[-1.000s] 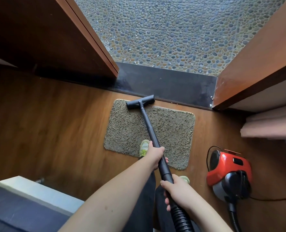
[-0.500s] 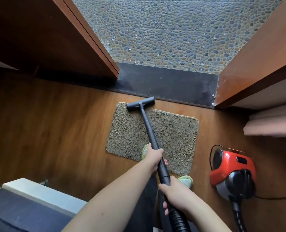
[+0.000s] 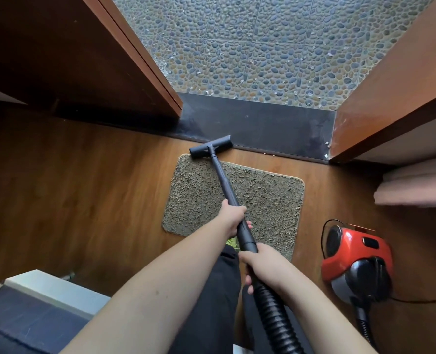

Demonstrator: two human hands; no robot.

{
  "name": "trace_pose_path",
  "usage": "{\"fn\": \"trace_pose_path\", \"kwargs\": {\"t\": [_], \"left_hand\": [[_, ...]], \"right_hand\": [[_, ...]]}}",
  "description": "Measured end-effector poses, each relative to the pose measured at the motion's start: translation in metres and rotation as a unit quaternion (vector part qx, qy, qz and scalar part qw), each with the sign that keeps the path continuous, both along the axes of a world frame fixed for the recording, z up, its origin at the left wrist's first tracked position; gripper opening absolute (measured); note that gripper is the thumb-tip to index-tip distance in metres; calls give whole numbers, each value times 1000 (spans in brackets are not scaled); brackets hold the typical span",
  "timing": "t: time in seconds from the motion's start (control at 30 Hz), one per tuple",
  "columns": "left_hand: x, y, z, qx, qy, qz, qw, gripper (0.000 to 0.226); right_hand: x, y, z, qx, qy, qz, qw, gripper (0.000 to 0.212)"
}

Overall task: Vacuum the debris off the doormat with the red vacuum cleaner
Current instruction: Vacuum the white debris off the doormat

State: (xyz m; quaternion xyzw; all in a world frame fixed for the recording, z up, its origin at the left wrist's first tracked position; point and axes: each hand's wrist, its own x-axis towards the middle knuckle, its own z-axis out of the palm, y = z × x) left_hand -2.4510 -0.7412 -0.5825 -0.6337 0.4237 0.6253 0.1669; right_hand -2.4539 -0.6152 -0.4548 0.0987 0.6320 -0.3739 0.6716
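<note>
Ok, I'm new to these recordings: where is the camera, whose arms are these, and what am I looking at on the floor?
There is no robot here. The single view comes from a camera worn on a person's head, looking forward and down, so the arms are that person's own. The left hand grips the black wand higher up; the right hand grips it lower, where the ribbed hose joins. The wand ends in a flat nozzle resting at the doormat's far edge, near the dark threshold. The doormat lies on a wooden floor. To the right stands the red vacuum cleaner. Beyond the doorway is a pebbled floor.
</note>
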Motion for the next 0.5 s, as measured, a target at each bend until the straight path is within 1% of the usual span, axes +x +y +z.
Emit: {"fn": "trace_pose_path", "kwargs": {"t": [0.13, 0.2, 0.27, 0.4, 0.5], "left_hand": [[-4, 56, -3, 33, 4, -14, 999, 75], [-10, 84, -4, 47, 6, -37, 998, 79], [-15, 107, -1, 61, 7, -67, 996, 83], [-20, 143, 9, 59, -5, -127, 990, 83], [-20, 156, 15, 48, -11, -171, 984, 81]], "right_hand": [[6, 48, 11, 27, 26, -17, 999, 10], [9, 71, 14, 43, 31, -39, 998, 13], [12, 91, 17, 55, 36, -62, 996, 10], [15, 122, 24, 74, 31, -106, 991, 4], [19, 137, 27, 81, 17, -141, 986, 6]]}}
